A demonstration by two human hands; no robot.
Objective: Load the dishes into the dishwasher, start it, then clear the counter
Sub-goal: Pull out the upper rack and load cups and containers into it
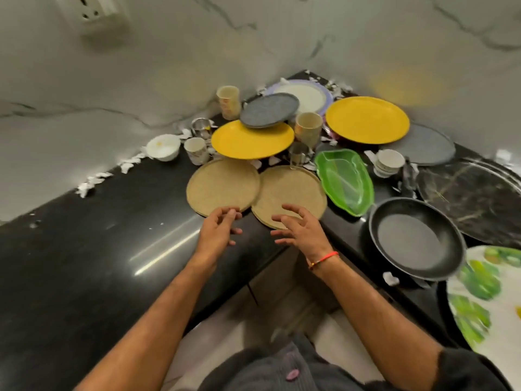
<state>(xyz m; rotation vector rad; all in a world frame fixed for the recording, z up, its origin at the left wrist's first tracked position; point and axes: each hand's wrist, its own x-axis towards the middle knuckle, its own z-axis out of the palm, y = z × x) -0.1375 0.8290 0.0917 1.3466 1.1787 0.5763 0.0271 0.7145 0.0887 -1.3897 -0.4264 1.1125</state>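
Dishes crowd the corner of a black counter (84, 249). Two tan plates lie side by side at the front, the left tan plate (220, 184) and the right tan plate (290, 187). Behind them sit a yellow plate (248, 141) with a small grey plate (267, 110) on it, and a second yellow plate (366, 119). My left hand (218, 232) hovers with fingers apart at the near edge of the left tan plate, holding nothing. My right hand (298, 230) is spread over the near edge of the right tan plate, also holding nothing.
A black frying pan (417, 238), a green leaf-shaped dish (345, 182), a marbled black platter (473, 196) and a leaf-print plate (487, 292) fill the right side. Cups (308, 129), a white bowl (165, 146), a steel cup (201, 127) and torn paper scraps (90, 184) lie along the wall.
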